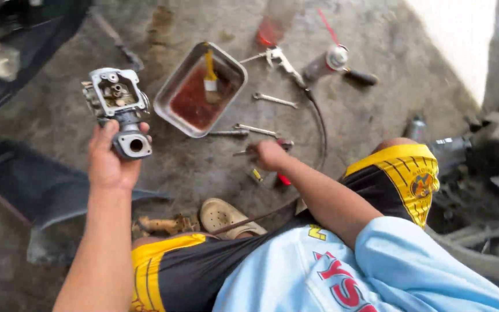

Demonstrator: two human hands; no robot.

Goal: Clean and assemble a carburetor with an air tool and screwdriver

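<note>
Brush [210,72] in tray [174,86]; wrenches [274,100] right of tray.

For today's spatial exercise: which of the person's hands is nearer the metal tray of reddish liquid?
Right. The right hand reaches the tools just below the tray; the left hand holds the carburetor farther off to its left.

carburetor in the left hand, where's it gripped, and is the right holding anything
The left hand grips the carburetor by its lower round-mouthed end. The right hand closes on a red-handled tool on the floor.
</note>
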